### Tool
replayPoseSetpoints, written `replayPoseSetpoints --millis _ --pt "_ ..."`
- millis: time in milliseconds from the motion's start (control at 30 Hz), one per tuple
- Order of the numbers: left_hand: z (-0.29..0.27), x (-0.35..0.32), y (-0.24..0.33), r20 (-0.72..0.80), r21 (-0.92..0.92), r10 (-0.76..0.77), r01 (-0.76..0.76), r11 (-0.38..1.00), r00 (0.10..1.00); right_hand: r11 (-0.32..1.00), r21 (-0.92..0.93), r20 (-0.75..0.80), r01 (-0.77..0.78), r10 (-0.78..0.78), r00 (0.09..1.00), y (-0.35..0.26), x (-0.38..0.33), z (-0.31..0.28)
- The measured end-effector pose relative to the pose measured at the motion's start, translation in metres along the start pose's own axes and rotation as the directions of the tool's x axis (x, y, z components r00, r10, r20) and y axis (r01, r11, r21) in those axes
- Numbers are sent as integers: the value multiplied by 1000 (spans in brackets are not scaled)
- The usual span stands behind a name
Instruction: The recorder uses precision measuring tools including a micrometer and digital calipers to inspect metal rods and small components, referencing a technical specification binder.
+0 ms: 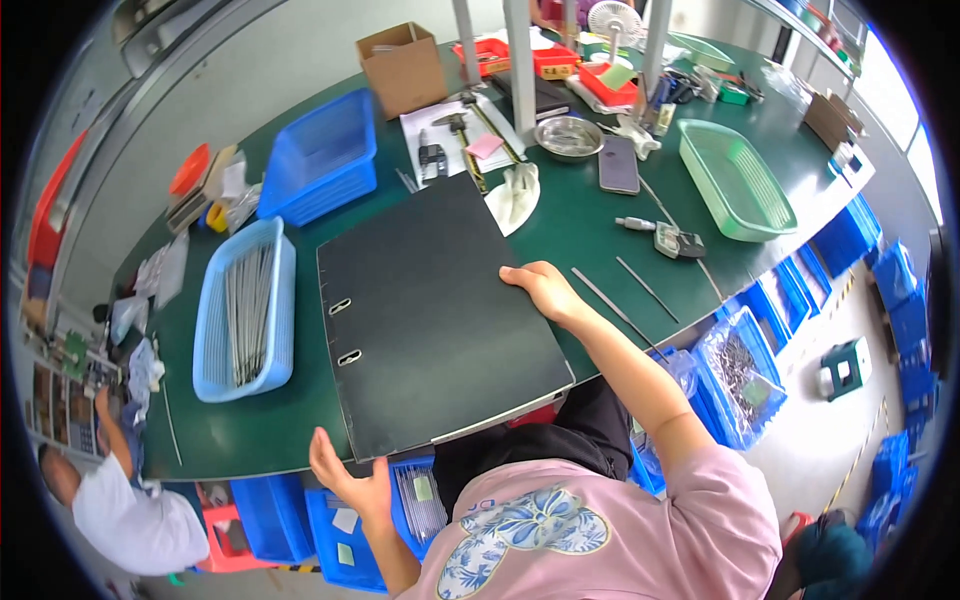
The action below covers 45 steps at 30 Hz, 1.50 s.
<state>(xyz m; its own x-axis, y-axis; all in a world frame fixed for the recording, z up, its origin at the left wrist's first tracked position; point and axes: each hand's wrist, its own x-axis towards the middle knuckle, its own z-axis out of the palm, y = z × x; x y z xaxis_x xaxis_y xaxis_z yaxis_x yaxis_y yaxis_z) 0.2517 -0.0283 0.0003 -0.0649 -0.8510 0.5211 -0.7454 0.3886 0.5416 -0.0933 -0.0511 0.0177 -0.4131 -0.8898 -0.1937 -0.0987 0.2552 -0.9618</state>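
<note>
A large black binder (430, 310) lies closed and flat on the green table (590, 225), its spine with two metal slots toward the left. My right hand (540, 288) rests on the binder's right edge, fingers curled over it. My left hand (345, 478) is at the binder's near left corner, fingers spread, touching or just under the edge that overhangs the table front.
A light blue basket (215, 360) of metal rods sits left of the binder, an empty blue basket (325, 160) behind it. A green basket (735, 180), caliper (665, 238), loose rods (630, 300), phone (618, 165), steel bowl (568, 136), cardboard box (405, 68). Another person (130, 510) sits lower left.
</note>
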Motion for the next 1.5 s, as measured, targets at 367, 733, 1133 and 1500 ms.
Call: replayPoseSetpoints --millis 367,733,1133,1500 --pt "12 54 53 447 114 524 -627 771 725 963 -229 -370 139 -218 903 9 -80 -32" --pt "-20 48 -14 -185 -790 -670 297 536 719 829 -504 -373 242 -462 805 34 -122 15" --pt "-8 7 39 576 -437 -77 386 813 814 873 405 -92 271 -256 962 -28 -102 75" --pt "11 0 36 198 -809 46 136 572 979 864 260 380 432 -503 776 -71 -89 174"
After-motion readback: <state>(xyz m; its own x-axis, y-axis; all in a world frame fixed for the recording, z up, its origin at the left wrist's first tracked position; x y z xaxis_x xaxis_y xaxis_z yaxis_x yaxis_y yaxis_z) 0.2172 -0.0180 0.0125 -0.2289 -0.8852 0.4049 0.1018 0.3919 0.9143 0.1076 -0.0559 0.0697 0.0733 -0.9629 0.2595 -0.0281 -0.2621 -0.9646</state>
